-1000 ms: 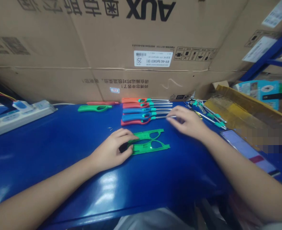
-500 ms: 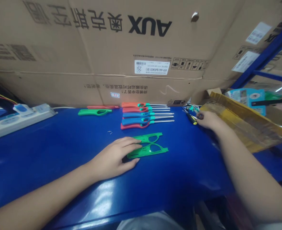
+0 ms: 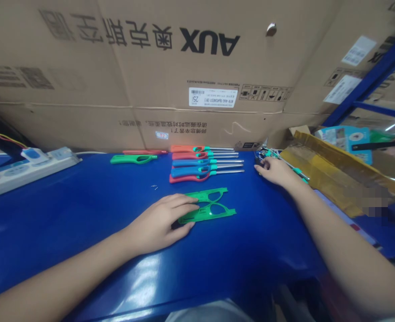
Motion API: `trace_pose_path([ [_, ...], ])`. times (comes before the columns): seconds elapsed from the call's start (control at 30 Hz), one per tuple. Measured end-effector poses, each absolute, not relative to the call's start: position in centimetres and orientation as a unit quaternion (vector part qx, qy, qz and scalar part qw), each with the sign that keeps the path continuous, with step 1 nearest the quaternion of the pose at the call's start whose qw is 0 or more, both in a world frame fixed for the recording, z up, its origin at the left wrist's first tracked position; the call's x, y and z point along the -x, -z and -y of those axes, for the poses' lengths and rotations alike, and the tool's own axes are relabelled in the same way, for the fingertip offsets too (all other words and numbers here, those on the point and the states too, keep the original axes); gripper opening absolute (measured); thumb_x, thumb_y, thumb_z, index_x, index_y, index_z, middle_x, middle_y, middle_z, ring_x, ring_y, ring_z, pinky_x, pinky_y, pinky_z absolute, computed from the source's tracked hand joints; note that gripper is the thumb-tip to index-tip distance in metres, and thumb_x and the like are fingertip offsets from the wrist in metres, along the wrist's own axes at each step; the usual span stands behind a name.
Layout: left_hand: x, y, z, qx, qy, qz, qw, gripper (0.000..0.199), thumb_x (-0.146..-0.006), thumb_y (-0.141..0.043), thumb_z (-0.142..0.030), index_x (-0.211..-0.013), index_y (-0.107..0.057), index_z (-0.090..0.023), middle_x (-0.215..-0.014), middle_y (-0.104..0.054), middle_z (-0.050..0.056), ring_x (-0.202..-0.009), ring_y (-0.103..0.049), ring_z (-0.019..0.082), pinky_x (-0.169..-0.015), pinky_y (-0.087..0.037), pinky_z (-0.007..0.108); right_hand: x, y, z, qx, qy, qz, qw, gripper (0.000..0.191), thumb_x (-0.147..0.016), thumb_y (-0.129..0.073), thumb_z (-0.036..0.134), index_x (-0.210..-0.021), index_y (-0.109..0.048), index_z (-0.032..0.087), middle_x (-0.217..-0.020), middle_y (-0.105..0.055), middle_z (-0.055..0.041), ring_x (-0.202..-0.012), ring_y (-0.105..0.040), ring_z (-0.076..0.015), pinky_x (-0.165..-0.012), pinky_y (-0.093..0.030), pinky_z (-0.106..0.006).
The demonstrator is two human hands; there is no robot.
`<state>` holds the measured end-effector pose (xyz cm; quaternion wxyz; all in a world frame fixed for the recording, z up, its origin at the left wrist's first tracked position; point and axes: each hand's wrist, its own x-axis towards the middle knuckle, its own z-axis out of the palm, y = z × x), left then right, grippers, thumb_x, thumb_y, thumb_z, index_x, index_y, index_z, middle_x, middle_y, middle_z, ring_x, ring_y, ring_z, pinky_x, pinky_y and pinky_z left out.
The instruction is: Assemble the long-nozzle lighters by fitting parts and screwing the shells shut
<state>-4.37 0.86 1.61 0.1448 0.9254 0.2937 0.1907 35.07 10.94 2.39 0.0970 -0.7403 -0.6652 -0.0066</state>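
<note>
My left hand (image 3: 165,221) lies over two green plastic lighter casing halves (image 3: 214,212), its fingers across their left ends and its thumb along the near edge. The halves lie side by side on the blue table, with oval trigger openings showing. At the back right, my right hand (image 3: 274,170) is closed in a pinch at a pile of small wires and teal parts (image 3: 269,153). Something dark shows at its fingertips; the hand hides most of it. Between and beyond the hands, several red, orange and blue long-nosed lighters (image 3: 190,171) lie in a row.
Farther left lie a green lighter casing (image 3: 133,159) and red casing (image 3: 143,152). Tiny screws (image 3: 154,187) rest nearby. A white power strip (image 3: 29,172) stands at left. Printed cardboard (image 3: 150,89) walls the back; a taped yellow-brown box (image 3: 345,174) is at right.
My right hand has moved left and slightly nearer, now covering the black-and-yellow screwdriver seen before. Rod-like parts with teal ends now show behind its wrist. My left hand stays on the casing halves.
</note>
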Motion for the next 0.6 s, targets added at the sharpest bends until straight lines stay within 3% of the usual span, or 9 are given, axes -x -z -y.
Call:
trace_pose_path([
  [0.17, 4.4, -1.6, -0.8, -0.926, -0.188, -0.293, 0.143, 0.036, -0.099, -0.056, -0.031, -0.134, -0.062, -0.025, -0.139, -0.064, 0.007, -0.127, -0.061, 0.025, -0.107, -0.051, 0.046, -34.9, -2.6, -10.6, 0.740, 0.006, 0.665, 0.096, 0.027, -0.084, -0.061, 0.037, -0.100, -0.071, 0.017, -0.080, -0.072, -0.0061, -0.072, -0.066, -0.0215, -0.066, -0.046, -0.029],
  [0.3, 4.4, -1.6, -0.8, -0.928, -0.185, -0.293, 0.139, 0.035, -0.099, -0.056, -0.032, -0.133, -0.062, -0.025, -0.138, -0.065, 0.008, -0.127, -0.060, 0.025, -0.107, -0.051, 0.046, -35.7, -2.6, -10.8, 0.741, 0.007, 0.666, 0.089, 0.028, -0.090, -0.054, 0.039, -0.099, -0.071, 0.019, -0.085, -0.073, -0.0064, -0.076, -0.067, -0.0215, -0.069, -0.048, -0.029],
  [0.47, 4.3, -1.8, -0.9, -0.929, -0.183, -0.294, 0.134, 0.035, -0.099, -0.057, -0.033, -0.132, -0.063, -0.024, -0.137, -0.065, 0.009, -0.126, -0.061, 0.026, -0.105, -0.052, 0.047, -38.1, -2.8, -11.3, 0.779, 0.056, 0.619, 0.077, 0.030, -0.093, -0.049, 0.033, -0.104, -0.072, 0.017, -0.106, -0.071, -0.0151, -0.103, -0.065, -0.0298, -0.086, -0.049, -0.038],
  [0.6, 4.4, -1.8, -0.9, -0.929, -0.187, -0.292, 0.128, 0.034, -0.099, -0.058, -0.034, -0.130, -0.064, -0.024, -0.136, -0.066, 0.009, -0.125, -0.062, 0.027, -0.105, -0.052, 0.047, -39.6, -2.3, -11.6, 0.812, 0.061, 0.578, 0.052, 0.018, -0.082, -0.063, 0.030, -0.091, -0.072, 0.018, -0.098, -0.069, -0.0161, -0.102, -0.063, -0.0351, -0.083, -0.049, -0.043],
])
